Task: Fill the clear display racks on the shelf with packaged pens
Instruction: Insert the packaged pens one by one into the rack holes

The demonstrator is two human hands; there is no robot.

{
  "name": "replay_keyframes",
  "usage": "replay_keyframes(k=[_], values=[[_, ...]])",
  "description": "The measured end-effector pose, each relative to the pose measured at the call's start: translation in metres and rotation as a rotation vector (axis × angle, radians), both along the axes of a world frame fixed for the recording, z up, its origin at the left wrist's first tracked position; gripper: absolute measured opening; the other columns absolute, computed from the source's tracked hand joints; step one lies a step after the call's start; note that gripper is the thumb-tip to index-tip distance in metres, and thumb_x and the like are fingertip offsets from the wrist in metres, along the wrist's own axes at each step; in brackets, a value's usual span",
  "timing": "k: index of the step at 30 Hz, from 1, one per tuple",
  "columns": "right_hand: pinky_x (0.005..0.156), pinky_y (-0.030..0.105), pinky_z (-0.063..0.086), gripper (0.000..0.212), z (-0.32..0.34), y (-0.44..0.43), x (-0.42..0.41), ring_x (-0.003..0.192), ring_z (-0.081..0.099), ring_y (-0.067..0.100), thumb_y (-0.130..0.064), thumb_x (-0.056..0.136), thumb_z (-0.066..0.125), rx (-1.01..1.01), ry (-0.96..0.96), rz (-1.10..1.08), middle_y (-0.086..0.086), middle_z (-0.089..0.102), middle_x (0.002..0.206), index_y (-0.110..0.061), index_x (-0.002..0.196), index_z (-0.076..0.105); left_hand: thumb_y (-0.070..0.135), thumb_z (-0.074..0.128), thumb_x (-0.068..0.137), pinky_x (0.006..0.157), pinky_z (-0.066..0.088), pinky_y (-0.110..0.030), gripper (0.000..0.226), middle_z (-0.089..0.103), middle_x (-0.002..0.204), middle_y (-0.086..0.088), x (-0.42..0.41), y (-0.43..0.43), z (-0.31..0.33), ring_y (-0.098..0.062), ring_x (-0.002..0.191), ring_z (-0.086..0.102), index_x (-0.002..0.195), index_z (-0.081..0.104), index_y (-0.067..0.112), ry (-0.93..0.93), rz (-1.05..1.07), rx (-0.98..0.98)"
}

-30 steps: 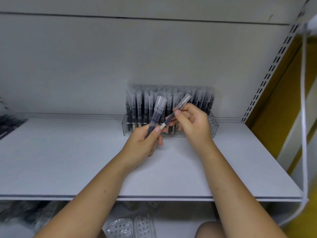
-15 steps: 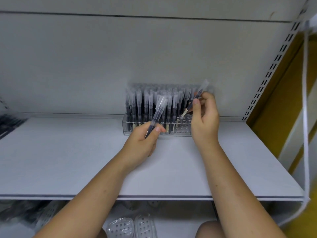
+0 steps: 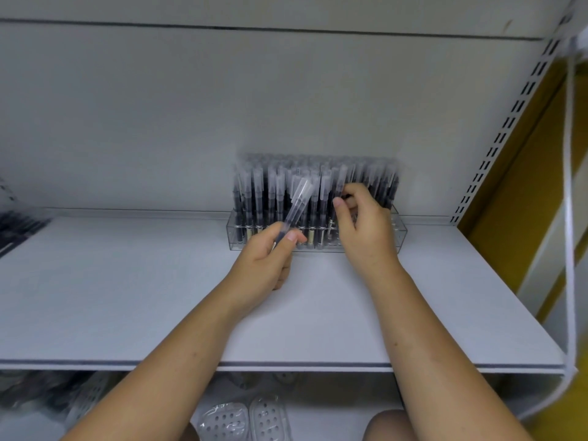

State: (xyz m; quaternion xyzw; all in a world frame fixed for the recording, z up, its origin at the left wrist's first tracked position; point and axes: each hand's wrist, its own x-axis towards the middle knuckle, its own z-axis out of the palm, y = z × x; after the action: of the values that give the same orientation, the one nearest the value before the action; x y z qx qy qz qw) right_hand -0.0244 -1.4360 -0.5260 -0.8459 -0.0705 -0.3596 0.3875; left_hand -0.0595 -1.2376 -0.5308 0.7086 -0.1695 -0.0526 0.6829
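Note:
A clear display rack (image 3: pixel 399 229) stands at the back of the white shelf (image 3: pixel 159 297), packed with several upright packaged pens (image 3: pixel 257 192). My left hand (image 3: pixel 267 262) grips a few packaged pens (image 3: pixel 296 205) in clear sleeves, tilted up to the right, just in front of the rack. My right hand (image 3: pixel 366 227) reaches into the rack's right part. Its thumb and fingers pinch a dark pen (image 3: pixel 342 186) that stands upright among the others. The rack's lower right side is hidden behind this hand.
A slotted upright (image 3: pixel 506 122) and a white cord (image 3: pixel 569 186) run down the right side. Dark packaged goods (image 3: pixel 19 224) lie at the shelf's far left. Clear perforated packs (image 3: pixel 241 421) sit on the shelf below.
My right hand carried one pen from the left hand's bundle up to the right, then lowered it into the rack. The left hand has stayed in place.

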Motion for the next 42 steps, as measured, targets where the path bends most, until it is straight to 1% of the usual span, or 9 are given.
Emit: replay_keyframes(k=[6, 11, 15, 21, 27, 31, 34, 37, 42], values=[[0.084, 0.034, 0.028, 0.010, 0.000, 0.000, -0.002, 0.092, 0.056, 0.019, -0.029, 0.100, 0.063, -0.072, 0.029, -0.083, -0.020, 0.059, 0.080, -0.022, 0.107, 0.066, 0.018, 0.040, 0.113, 0.046, 0.018, -0.022, 0.021, 0.024, 0.062, 0.005, -0.001, -0.001, 0.001, -0.011, 0.050, 0.019, 0.104, 0.058, 0.010, 0.009, -0.012, -0.018], [0.094, 0.050, 0.049, 0.021, 0.002, 0.000, -0.005, 0.096, 0.060, 0.016, -0.034, 0.093, 0.067, 0.055, 0.005, -0.078, -0.016, 0.063, 0.090, -0.023, 0.111, 0.066, 0.017, 0.040, 0.113, 0.047, 0.018, -0.022, 0.021, 0.025, 0.062, 0.007, -0.001, -0.001, 0.001, -0.010, 0.051, 0.020, 0.105, 0.058, 0.009, 0.008, -0.020, -0.029], [0.083, 0.037, 0.054, 0.011, 0.010, 0.003, -0.014, 0.091, 0.063, 0.014, -0.019, 0.094, 0.067, 0.204, -0.137, 0.005, -0.003, 0.065, 0.098, -0.020, 0.104, 0.065, 0.016, 0.040, 0.113, 0.048, 0.020, -0.023, 0.022, 0.028, 0.062, 0.009, 0.001, 0.000, 0.000, -0.009, 0.052, 0.022, 0.104, 0.060, 0.010, -0.004, -0.024, -0.023], [0.055, 0.030, 0.052, 0.005, 0.019, 0.014, -0.030, 0.055, 0.062, 0.016, -0.010, 0.100, 0.065, 0.373, 0.203, 0.409, 0.014, 0.071, 0.081, -0.013, 0.097, 0.069, 0.014, 0.041, 0.113, 0.049, 0.024, -0.023, 0.021, 0.031, 0.063, 0.006, 0.004, 0.001, -0.003, -0.010, 0.053, 0.025, 0.106, 0.060, 0.007, -0.051, -0.031, -0.005], [0.057, 0.031, 0.053, 0.004, 0.017, 0.018, -0.032, 0.063, 0.069, 0.013, -0.009, 0.099, 0.068, 0.351, 0.354, 0.569, 0.005, 0.074, 0.081, -0.005, 0.100, 0.069, 0.013, 0.044, 0.112, 0.051, 0.031, -0.019, 0.026, 0.044, 0.071, 0.000, 0.003, 0.001, -0.003, -0.008, 0.056, 0.034, 0.097, 0.065, 0.018, -0.095, -0.045, 0.005], [0.058, 0.033, 0.055, 0.005, 0.017, 0.018, -0.031, 0.071, 0.072, 0.021, -0.006, 0.098, 0.068, 0.404, 0.327, 0.568, 0.010, 0.074, 0.081, -0.003, 0.102, 0.069, 0.025, 0.048, 0.106, 0.051, 0.031, -0.019, 0.024, 0.050, 0.077, -0.007, 0.004, 0.000, -0.005, -0.008, 0.057, 0.037, 0.106, 0.065, 0.008, -0.073, -0.061, -0.004], [0.056, 0.021, 0.050, 0.004, 0.020, 0.017, -0.030, 0.062, 0.066, 0.025, -0.004, 0.100, 0.064, 0.466, 0.264, 0.527, 0.020, 0.073, 0.084, 0.000, 0.099, 0.066, 0.031, 0.048, 0.105, 0.054, 0.034, -0.023, 0.030, 0.056, 0.076, -0.006, 0.006, 0.001, -0.006, -0.013, 0.060, 0.040, 0.104, 0.067, 0.008, -0.103, -0.049, 0.028], [0.050, 0.015, 0.044, 0.009, 0.023, 0.015, -0.029, 0.058, 0.067, 0.024, -0.001, 0.103, 0.057, 0.562, 0.170, 0.492, 0.013, 0.075, 0.084, -0.006, 0.098, 0.063, 0.034, 0.047, 0.107, 0.061, 0.040, -0.027, 0.031, 0.060, 0.077, -0.014, 0.007, 0.002, -0.010, -0.017, 0.065, 0.048, 0.099, 0.069, 0.013, -0.165, 0.005, 0.114], [0.055, 0.016, 0.046, 0.013, 0.025, 0.009, -0.027, 0.061, 0.061, 0.009, 0.000, 0.106, 0.050, 0.620, -0.045, 0.336, 0.007, 0.065, 0.079, -0.007, 0.107, 0.061, 0.035, 0.047, 0.104, 0.074, 0.051, -0.028, 0.024, 0.070, 0.090, 0.007, 0.004, 0.002, -0.011, -0.010, 0.078, 0.061, 0.105, 0.070, 0.030, -0.224, 0.072, 0.168]])
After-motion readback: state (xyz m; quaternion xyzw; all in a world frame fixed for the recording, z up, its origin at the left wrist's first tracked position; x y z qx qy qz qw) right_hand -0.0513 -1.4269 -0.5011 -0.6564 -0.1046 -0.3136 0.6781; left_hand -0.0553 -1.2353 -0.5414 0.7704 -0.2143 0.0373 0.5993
